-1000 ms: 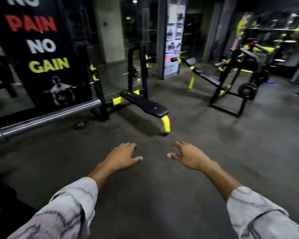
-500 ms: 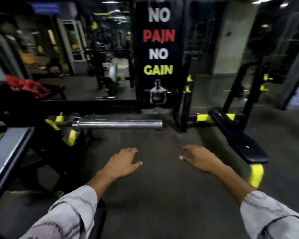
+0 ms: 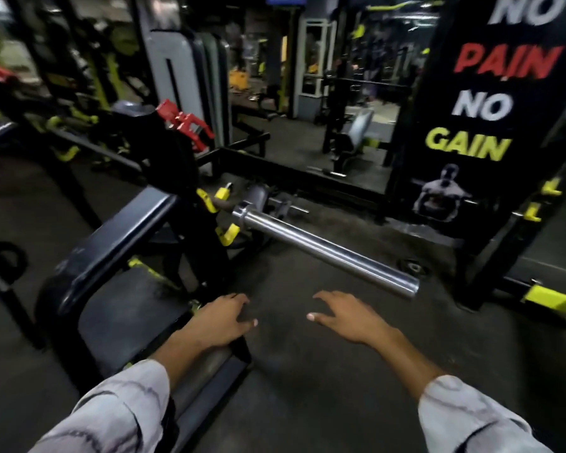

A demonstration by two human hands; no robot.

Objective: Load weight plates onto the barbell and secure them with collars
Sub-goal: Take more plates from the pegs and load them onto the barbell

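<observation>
Both hands are held out palm down over the dark floor, fingers loosely spread, holding nothing. The left hand (image 3: 221, 322) hangs above the corner of a black bench (image 3: 125, 230); the right hand (image 3: 347, 317) is just beside it. The bare steel barbell (image 3: 324, 253) sleeve lies ahead of both hands on its rack, its free end nearest the right hand, apart from it

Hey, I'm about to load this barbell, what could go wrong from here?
The barbell sleeve is bare, and its free end juts toward you beside your right hand, so you could walk into it. Loading only this end may tip the bar off the yellow rack hooks. No collars are clearly visible nearby.
</observation>
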